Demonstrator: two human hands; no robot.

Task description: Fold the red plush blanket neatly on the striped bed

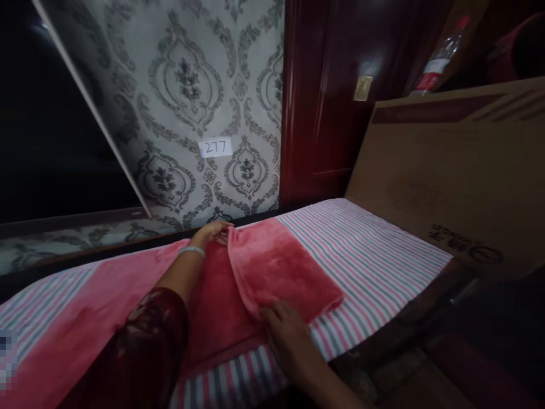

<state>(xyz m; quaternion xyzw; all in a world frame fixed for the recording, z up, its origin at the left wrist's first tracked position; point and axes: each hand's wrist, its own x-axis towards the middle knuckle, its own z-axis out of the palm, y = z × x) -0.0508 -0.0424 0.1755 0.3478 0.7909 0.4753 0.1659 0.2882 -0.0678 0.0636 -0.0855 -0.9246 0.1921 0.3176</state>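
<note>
Maroon sleeve (149,335); left fingers (219,225) pinch folded red cloth (285,267), far corner; right fingers (276,311) pinch near corner

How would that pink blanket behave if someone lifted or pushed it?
The blanket would probably flop and sag, since it folds softly over itself. Its fuzzy-looking surface suggests it may not be slippery. Pushed, it could bunch up or drag the striped cloth lying beneath it.

The wall slip (216,147) reads "277"; lettering (466,244) on the cardboard box (430,159) is unclear.
</note>
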